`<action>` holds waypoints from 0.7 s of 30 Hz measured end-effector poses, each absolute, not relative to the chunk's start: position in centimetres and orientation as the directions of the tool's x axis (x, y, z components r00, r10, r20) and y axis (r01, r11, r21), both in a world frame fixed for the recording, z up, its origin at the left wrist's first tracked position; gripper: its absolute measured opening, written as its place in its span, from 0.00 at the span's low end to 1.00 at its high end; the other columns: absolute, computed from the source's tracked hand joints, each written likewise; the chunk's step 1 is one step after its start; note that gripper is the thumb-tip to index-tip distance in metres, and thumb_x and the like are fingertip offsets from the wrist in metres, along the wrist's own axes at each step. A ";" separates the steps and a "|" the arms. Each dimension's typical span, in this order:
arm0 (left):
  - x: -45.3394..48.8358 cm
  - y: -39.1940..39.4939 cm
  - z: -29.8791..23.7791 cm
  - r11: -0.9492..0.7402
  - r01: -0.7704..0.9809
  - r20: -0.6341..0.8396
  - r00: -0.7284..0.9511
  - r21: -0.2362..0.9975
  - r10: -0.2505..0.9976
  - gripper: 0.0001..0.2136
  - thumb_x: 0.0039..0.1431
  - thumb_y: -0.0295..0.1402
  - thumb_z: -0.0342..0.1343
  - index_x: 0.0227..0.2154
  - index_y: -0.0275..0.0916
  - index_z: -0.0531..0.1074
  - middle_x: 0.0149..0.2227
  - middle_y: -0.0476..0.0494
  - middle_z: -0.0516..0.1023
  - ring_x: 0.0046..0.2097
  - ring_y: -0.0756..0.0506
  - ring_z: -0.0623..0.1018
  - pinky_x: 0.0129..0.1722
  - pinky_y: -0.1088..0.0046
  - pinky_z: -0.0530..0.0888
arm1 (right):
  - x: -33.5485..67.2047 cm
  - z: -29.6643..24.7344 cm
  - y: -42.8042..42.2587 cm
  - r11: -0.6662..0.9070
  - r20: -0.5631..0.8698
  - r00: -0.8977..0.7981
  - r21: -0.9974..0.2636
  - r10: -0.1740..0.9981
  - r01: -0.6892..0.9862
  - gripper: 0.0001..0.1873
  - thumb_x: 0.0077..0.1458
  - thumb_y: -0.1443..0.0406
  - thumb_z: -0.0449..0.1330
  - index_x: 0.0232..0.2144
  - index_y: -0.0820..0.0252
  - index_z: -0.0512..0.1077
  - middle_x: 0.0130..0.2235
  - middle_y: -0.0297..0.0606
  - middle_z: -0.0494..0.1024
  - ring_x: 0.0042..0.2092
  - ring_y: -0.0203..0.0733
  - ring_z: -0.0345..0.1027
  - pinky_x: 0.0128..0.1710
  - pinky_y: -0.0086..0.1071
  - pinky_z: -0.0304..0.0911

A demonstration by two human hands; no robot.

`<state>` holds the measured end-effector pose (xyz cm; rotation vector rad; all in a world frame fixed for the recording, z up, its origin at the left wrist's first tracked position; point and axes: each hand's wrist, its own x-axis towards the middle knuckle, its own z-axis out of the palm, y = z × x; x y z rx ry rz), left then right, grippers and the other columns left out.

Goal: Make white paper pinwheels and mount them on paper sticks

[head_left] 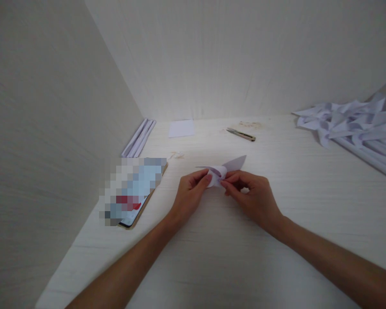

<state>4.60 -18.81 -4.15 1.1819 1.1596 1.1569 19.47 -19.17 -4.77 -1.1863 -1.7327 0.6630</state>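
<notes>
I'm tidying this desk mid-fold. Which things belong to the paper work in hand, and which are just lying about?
In hand: folded paper piece, pinched between left hand and right hand.

Lying about, untouched: phone, paper sticks by the wall, white sheet, cutter, pile of paper pinwheels at the right.

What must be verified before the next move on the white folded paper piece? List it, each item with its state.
1. Grip on the white folded paper piece: ok, left hand and right hand both pinch it at the fingertips.
2. Piece resting on the pale wood-grain table or lifted: cannot tell.
3. Slim metal utility knife away from the hands: ok, it lies behind them, apart.
4. Its blade retracted: cannot tell.
5. Tan-cased phone out of the left arm's way: ok, beside it, apart.
6. Heap of white paper pinwheels out of the right arm's way: ok, far right.
</notes>
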 end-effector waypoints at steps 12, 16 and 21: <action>4.9 -18.2 -4.6 0.072 -0.223 -0.058 0.072 0.972 0.996 0.11 0.41 0.30 0.57 0.31 0.37 0.76 0.31 0.46 0.77 0.33 0.50 0.74 0.34 0.76 0.69 | 19.3 -4.8 -18.9 0.406 0.378 -0.155 -0.789 0.913 0.461 0.05 0.48 0.66 0.58 0.22 0.62 0.69 0.24 0.37 0.76 0.21 0.33 0.65 0.20 0.27 0.61; 4.4 -17.5 -4.9 0.071 -0.138 -0.067 0.033 0.988 0.997 0.09 0.43 0.33 0.55 0.25 0.35 0.77 0.26 0.47 0.76 0.29 0.51 0.71 0.27 0.78 0.65 | 19.2 -4.6 -18.9 0.447 0.389 -0.221 -0.744 0.894 0.496 0.05 0.47 0.68 0.58 0.21 0.61 0.69 0.24 0.36 0.76 0.21 0.33 0.64 0.21 0.27 0.60; 4.3 -17.6 -5.4 0.031 -0.068 -0.033 -0.022 0.997 0.999 0.09 0.44 0.34 0.55 0.15 0.35 0.73 0.18 0.51 0.70 0.23 0.53 0.67 0.23 0.78 0.62 | 19.2 -4.7 -18.9 0.446 0.393 -0.213 -0.750 0.895 0.488 0.06 0.48 0.66 0.57 0.21 0.61 0.69 0.25 0.36 0.76 0.21 0.32 0.64 0.20 0.27 0.60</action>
